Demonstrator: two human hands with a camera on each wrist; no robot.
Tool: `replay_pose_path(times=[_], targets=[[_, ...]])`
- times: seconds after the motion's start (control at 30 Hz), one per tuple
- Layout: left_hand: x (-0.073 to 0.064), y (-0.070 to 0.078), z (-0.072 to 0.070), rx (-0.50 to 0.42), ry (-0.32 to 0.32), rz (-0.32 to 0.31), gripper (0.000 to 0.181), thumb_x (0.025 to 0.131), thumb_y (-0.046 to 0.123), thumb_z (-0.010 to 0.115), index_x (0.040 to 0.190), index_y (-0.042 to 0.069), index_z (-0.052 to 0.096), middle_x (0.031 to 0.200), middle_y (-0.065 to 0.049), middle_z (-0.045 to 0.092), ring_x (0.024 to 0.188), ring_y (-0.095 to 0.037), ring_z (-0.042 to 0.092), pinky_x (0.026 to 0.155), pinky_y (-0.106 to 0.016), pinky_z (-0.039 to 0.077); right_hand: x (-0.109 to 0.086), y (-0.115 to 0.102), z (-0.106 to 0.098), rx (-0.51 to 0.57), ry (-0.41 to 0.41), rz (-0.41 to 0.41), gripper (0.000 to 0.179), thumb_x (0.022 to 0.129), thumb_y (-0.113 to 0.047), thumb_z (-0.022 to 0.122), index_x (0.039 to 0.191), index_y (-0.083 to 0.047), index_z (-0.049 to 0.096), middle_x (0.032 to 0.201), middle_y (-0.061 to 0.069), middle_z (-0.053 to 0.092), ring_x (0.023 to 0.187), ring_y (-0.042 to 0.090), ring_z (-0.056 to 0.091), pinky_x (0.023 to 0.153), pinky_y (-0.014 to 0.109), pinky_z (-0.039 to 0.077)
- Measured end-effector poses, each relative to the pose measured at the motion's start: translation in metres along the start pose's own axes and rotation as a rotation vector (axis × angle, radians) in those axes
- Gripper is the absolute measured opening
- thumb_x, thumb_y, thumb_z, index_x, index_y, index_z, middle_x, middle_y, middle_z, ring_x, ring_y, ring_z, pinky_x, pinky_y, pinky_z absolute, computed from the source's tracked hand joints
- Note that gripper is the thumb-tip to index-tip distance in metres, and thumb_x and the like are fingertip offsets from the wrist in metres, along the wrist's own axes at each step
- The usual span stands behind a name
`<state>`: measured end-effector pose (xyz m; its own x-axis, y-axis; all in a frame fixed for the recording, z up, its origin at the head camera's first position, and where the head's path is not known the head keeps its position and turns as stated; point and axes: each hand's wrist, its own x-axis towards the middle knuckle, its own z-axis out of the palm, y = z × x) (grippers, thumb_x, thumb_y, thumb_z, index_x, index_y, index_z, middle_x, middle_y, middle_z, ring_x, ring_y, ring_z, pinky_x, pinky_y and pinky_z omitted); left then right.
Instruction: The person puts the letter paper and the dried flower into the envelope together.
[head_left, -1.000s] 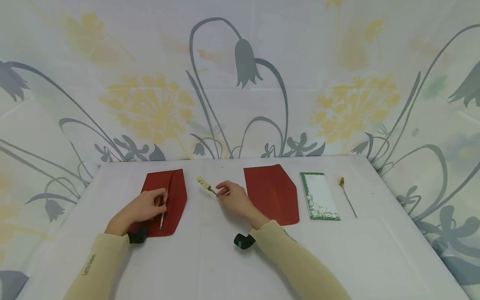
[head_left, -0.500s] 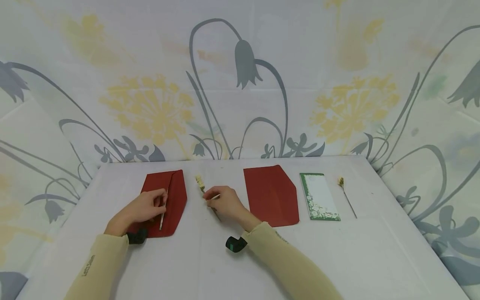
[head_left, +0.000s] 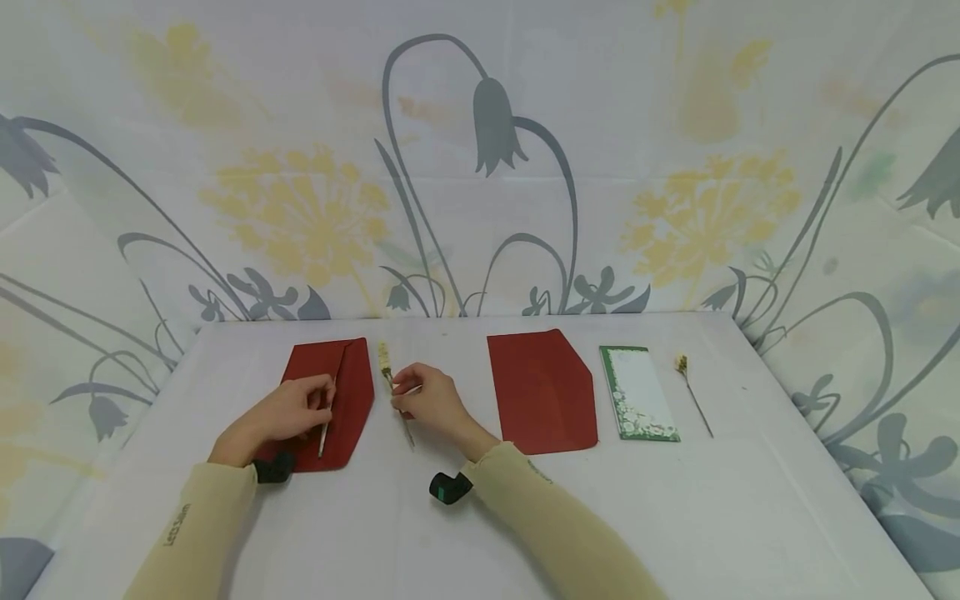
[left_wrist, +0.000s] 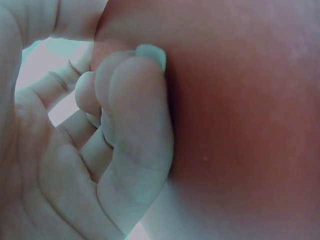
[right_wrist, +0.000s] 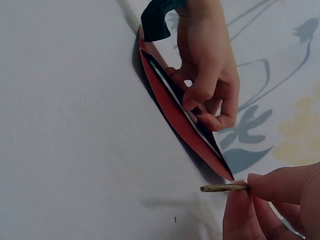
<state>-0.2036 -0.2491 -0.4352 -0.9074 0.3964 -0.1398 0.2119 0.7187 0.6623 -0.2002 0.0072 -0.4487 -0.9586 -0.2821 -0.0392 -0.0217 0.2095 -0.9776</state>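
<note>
My left hand (head_left: 281, 410) rests over the left red envelope (head_left: 356, 400) and pinches it at its opening with thumb and finger. The right wrist view shows the envelope's mouth gaping, with a thin pale card edge (right_wrist: 172, 92) with some green inside. My right hand (head_left: 433, 403) pinches the stem of a pale yellow dried flower (head_left: 385, 358) just right of that envelope. The flower head points away from me; the cut stem end (right_wrist: 217, 188) sticks out past my fingertips. In the left wrist view my curled fingers hide the point of grip.
A second red envelope (head_left: 543, 392) lies right of centre. Beside it are a green-bordered floral card (head_left: 641, 392) and another dried flower (head_left: 682, 364) with a long stem. Behind the white table (head_left: 750, 517) hangs a flower-printed cloth (head_left: 600, 100).
My right hand has moved left with the dried flower, towards the left envelope. The flower has turned from slanting to nearly straight ahead. My left hand has stayed in place.
</note>
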Motion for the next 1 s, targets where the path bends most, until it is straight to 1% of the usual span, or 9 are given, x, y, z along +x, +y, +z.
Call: replay_pose_path(times=[0.23, 0.43, 0.6, 0.77, 0.87, 1.0], targets=[[0.001, 0.004, -0.001, -0.007, -0.01, -0.002, 0.015, 0.088, 0.004, 0.063, 0.093, 0.01, 0.05, 0.065, -0.005, 0.045, 0.052, -0.02, 0.051, 0.051, -0.036, 0.051, 0.006, -0.005, 0.019, 0.065, 0.009, 0.014, 0.026, 0.087, 0.002, 0.073, 0.11, -0.003, 0.062, 0.086, 0.002, 0.066, 0.07, 0.011, 0.066, 0.062, 0.028, 0.057], [0.0, 0.003, -0.001, -0.013, -0.007, -0.002, 0.014, 0.087, 0.003, 0.062, 0.092, 0.01, 0.051, 0.064, -0.005, 0.045, 0.05, -0.019, 0.05, 0.05, -0.035, 0.049, 0.012, -0.014, 0.04, 0.095, 0.039, -0.007, 0.027, 0.086, 0.001, 0.073, 0.109, -0.006, 0.061, 0.083, 0.001, 0.064, 0.068, 0.01, 0.066, 0.061, 0.027, 0.056], [-0.001, 0.003, -0.001, -0.028, -0.003, -0.001, 0.013, 0.087, 0.003, 0.062, 0.092, 0.009, 0.052, 0.063, -0.005, 0.045, 0.048, -0.018, 0.051, 0.048, -0.033, 0.048, 0.014, -0.017, 0.059, 0.091, 0.091, 0.003, 0.028, 0.085, 0.003, 0.074, 0.108, -0.006, 0.061, 0.079, -0.002, 0.062, 0.064, 0.008, 0.064, 0.059, 0.025, 0.055], [-0.001, 0.001, 0.0, -0.018, 0.004, -0.001, 0.013, 0.087, 0.004, 0.063, 0.094, 0.009, 0.052, 0.064, -0.005, 0.046, 0.049, -0.019, 0.052, 0.049, -0.034, 0.049, 0.017, -0.016, 0.076, 0.062, 0.129, -0.008, 0.028, 0.087, 0.001, 0.073, 0.11, -0.007, 0.061, 0.08, -0.004, 0.06, 0.066, 0.006, 0.064, 0.06, 0.022, 0.054], [-0.001, 0.001, 0.0, -0.018, 0.007, 0.009, 0.014, 0.087, 0.004, 0.063, 0.095, 0.009, 0.053, 0.064, -0.005, 0.047, 0.05, -0.02, 0.053, 0.049, -0.035, 0.05, 0.018, -0.015, 0.083, 0.049, 0.161, -0.015, 0.028, 0.086, 0.0, 0.074, 0.109, -0.007, 0.06, 0.08, -0.005, 0.06, 0.068, 0.004, 0.064, 0.06, 0.021, 0.053], [-0.001, 0.0, -0.001, -0.013, 0.009, 0.024, 0.013, 0.087, 0.004, 0.063, 0.094, 0.009, 0.053, 0.064, -0.005, 0.047, 0.05, -0.021, 0.053, 0.049, -0.035, 0.051, 0.018, -0.014, 0.089, 0.026, 0.186, -0.005, 0.027, 0.086, -0.002, 0.075, 0.108, -0.009, 0.06, 0.078, -0.007, 0.059, 0.068, 0.003, 0.063, 0.06, 0.019, 0.051]])
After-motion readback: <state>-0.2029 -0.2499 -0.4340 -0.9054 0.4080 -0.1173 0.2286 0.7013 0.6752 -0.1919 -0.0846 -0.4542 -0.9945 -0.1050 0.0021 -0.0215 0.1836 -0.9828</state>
